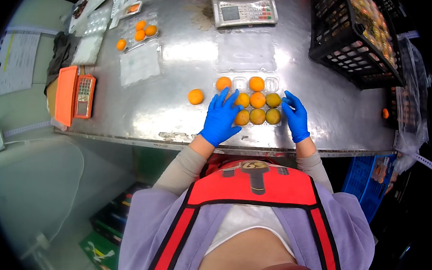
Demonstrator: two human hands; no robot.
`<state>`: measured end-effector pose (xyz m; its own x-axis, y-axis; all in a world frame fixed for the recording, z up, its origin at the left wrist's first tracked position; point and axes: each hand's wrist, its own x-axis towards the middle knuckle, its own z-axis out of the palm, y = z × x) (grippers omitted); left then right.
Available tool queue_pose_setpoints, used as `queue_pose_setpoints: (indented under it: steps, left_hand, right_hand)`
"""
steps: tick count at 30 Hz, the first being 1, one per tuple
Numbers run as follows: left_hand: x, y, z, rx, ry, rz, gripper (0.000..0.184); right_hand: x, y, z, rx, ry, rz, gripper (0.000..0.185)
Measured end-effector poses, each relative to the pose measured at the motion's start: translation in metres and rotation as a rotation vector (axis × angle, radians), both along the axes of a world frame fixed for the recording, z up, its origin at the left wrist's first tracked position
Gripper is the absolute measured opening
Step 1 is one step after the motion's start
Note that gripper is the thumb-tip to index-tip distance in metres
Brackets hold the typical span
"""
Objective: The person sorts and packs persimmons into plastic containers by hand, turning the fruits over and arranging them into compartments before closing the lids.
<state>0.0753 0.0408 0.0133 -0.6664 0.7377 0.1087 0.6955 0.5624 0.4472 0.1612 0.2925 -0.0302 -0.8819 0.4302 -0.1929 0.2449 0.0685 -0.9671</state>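
A clear plastic clamshell tray (272, 85) lies open in front of me with its flat lid (246, 50) folded back away from me. Several mandarins (257, 100) sit in its round cups, some orange, others greenish yellow. Two cups of the far row hold no fruit. My left hand (220, 117), in a blue glove, rests spread at the tray's left side, partly covering that column. Beside the right edge my right hand (295, 115), also gloved in blue, has its fingers extended and slightly bent near a mandarin. A single mandarin (195, 96) lies left of the tray.
A white weighing scale (245, 11) stands behind the tray, and an orange scale (76, 96) at far left. Another open clamshell (140, 63) has several mandarins by it. A black crate (348, 45) of fruit leans at right. The metal table's front edge (177, 139) is close.
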Motion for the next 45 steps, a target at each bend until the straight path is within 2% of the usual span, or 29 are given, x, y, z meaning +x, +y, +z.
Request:
queue_pose_setpoints:
  steps: [14,16,17,19,24,26,27,29,31,34,37,41,43,45]
  left_hand:
    - [0.005,0.008,-0.010,-0.010,0.072,0.041,0.041]
    - [0.002,0.004,-0.002,0.194,-0.092,0.105,0.041]
    - [0.002,0.003,0.003,0.194,-0.091,0.108,0.041]
    - [0.000,0.004,0.023,0.532,-0.270,0.126,0.048]
    - [-0.010,0.011,0.076,0.634,-0.264,0.100,0.055]
    - [-0.010,0.012,0.080,0.648,-0.248,0.091,0.057]
    - [-0.011,0.013,0.080,0.664,-0.252,0.091,0.057]
    - [-0.010,0.013,0.079,0.677,-0.254,0.097,0.058]
    - [-0.008,0.011,0.072,0.728,-0.366,0.127,0.056]
    - [-0.008,0.010,0.054,0.772,-0.349,0.138,0.059]
    - [-0.009,0.006,0.046,0.614,-0.297,0.121,0.062]
    - [0.002,0.003,0.052,0.625,-0.368,0.166,0.060]
    - [0.001,0.001,0.055,0.810,-0.710,0.170,0.059]
    - [0.000,-0.004,0.061,0.875,-0.833,0.201,0.061]
  right_hand:
    - [0.007,0.003,0.000,0.003,0.009,0.031,0.042]
    - [0.004,0.000,0.010,0.010,0.016,0.037,0.042]
    - [0.003,0.000,0.017,-0.010,0.021,0.036,0.040]
    - [-0.002,-0.005,0.039,-0.030,0.027,0.035,0.039]
    - [-0.020,-0.027,0.097,-0.326,0.113,0.264,0.043]
    - [-0.024,-0.039,0.109,-0.511,0.119,0.374,0.046]
    - [-0.026,-0.046,0.110,-0.512,0.120,0.377,0.046]
    - [-0.030,-0.056,0.111,-0.677,0.139,0.410,0.049]
    - [-0.027,-0.060,0.111,-0.642,0.119,0.404,0.050]
    - [-0.037,-0.070,0.110,-0.606,0.068,0.439,0.052]
    - [-0.041,-0.072,0.106,-0.608,0.059,0.431,0.051]
    - [-0.037,-0.078,0.104,-0.560,0.017,0.446,0.048]
    - [-0.043,-0.085,0.105,-0.408,0.023,0.458,0.045]
    - [-0.046,-0.087,0.107,-0.369,0.051,0.436,0.042]
